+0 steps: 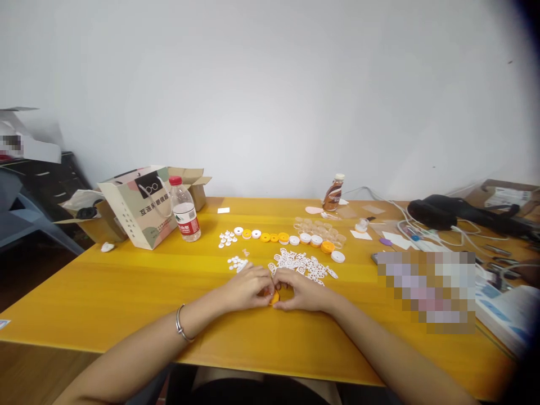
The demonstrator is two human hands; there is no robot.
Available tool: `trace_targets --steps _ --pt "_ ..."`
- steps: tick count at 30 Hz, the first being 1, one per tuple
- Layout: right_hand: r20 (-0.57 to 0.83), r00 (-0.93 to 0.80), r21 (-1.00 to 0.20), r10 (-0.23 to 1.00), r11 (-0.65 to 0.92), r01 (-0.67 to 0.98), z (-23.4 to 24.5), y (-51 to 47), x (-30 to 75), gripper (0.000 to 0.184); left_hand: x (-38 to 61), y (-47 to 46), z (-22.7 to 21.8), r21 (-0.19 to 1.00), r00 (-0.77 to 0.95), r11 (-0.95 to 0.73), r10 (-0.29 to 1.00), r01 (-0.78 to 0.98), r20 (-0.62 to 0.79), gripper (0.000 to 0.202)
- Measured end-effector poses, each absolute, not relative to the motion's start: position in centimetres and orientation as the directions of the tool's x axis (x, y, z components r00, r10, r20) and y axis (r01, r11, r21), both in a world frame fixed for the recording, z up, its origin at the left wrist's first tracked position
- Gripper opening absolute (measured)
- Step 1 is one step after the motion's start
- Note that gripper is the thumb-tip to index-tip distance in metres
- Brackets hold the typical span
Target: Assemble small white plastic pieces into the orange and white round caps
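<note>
Near the front middle of the table, my left hand point(253, 288) and my right hand point(297, 289) meet around a small orange round piece point(274, 297). Fingers of both hands are closed on it, and they hide much of it. Just beyond lies a heap of white leaf-shaped lattice pieces point(301, 264). Small white round pieces point(237, 262) lie by my left fingers, with a second group of white knobbed pieces point(228, 239) farther back. Behind these runs a curved row of white and orange discs point(274, 238). Clear plastic cups point(318, 229) stand behind the row's right part.
At the left stand a paper bag point(141, 211), a water bottle point(184, 211) with a red cap and open cardboard boxes point(196, 185). A brown drink bottle point(334, 193) is at the back. Cables, papers point(399, 241) and a black bag point(439, 211) crowd the right side.
</note>
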State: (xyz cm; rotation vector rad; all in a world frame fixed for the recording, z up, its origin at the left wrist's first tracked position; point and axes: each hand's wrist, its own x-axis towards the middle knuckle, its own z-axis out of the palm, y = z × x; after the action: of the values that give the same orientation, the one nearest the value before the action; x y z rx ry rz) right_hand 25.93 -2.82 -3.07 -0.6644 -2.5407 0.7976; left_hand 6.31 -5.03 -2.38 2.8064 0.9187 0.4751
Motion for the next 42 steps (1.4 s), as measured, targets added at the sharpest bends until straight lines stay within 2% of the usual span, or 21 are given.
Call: trace_targets --steps 2,6,10,13,18,23,25,29,31,33,37,39,42 --pt "0.215 -0.784 -0.688 0.583 0.660 0.302 -3.1 -2.8 25.9 0.022 6.3 -5.1 -2.2 0.219 0.734 -0.790 0.613 0.573 0.293 0.012" --pt "0.167 -0.712 -0.890 0.682 0.415 0.189 -3.7 -2.7 25.6 0.028 6.2 -5.0 -1.5 0.223 0.653 -0.756 0.647 0.615 0.393 0.016" --pt "0.150 -0.617 -0.945 0.773 0.295 0.141 -4.3 -2.2 25.4 0.033 4.2 -3.5 -0.7 0.313 0.598 -0.719 0.692 0.621 0.405 0.018" --pt "0.159 -0.558 -0.947 0.815 0.285 0.146 -4.6 -1.9 25.5 0.034 1.2 -1.4 -0.3 0.311 0.550 -0.633 0.772 0.709 0.319 0.016" --pt "0.152 -0.513 -0.965 0.845 0.239 0.108 -4.9 -1.4 25.5 0.036 -2.7 1.0 -0.7 0.323 0.503 -0.488 0.864 0.811 0.041 0.010" --pt "0.107 -0.459 -0.984 0.882 0.160 0.078 -4.8 -1.2 25.4 0.037 -2.8 1.4 -1.4 0.413 0.514 -0.460 0.858 0.786 -0.022 0.011" --pt "0.094 -0.438 -0.989 0.894 0.136 0.066 -4.7 -1.2 25.4 0.037 -2.7 1.4 -1.5 0.410 0.503 -0.456 0.864 0.790 -0.008 0.010" --pt "0.089 -0.406 -0.993 0.910 0.113 0.037 -4.5 -1.1 25.5 0.038 -2.5 1.1 -1.3 0.303 0.455 -0.443 0.890 0.844 0.035 0.009" --pt "0.086 -0.395 -0.994 0.915 0.104 0.025 -4.5 -1.2 25.4 0.038 -1.7 0.7 -1.2 0.294 0.436 -0.440 0.896 0.848 0.085 0.010" --pt "0.078 -0.393 -0.996 0.916 0.092 0.016 -4.5 -1.2 25.3 0.039 -0.2 -0.1 -0.9 0.384 0.443 -0.469 0.882 0.795 0.161 0.012" --pt "0.073 -0.420 -0.997 0.904 0.077 -0.006 -4.7 -1.4 24.9 0.040 3.9 -2.5 -0.7 0.616 0.469 -0.562 0.820 0.553 0.328 0.018" --pt "0.081 -0.436 -0.997 0.896 0.079 -0.024 -4.8 -1.4 24.7 0.041 5.4 -3.5 -0.9 0.656 0.460 -0.575 0.809 0.488 0.367 0.018" --pt "0.100 -0.468 -0.995 0.878 0.087 -0.050 -4.8 -1.6 24.6 0.040 6.5 -3.7 -1.8 0.664 0.412 -0.549 0.832 0.508 0.372 0.017"
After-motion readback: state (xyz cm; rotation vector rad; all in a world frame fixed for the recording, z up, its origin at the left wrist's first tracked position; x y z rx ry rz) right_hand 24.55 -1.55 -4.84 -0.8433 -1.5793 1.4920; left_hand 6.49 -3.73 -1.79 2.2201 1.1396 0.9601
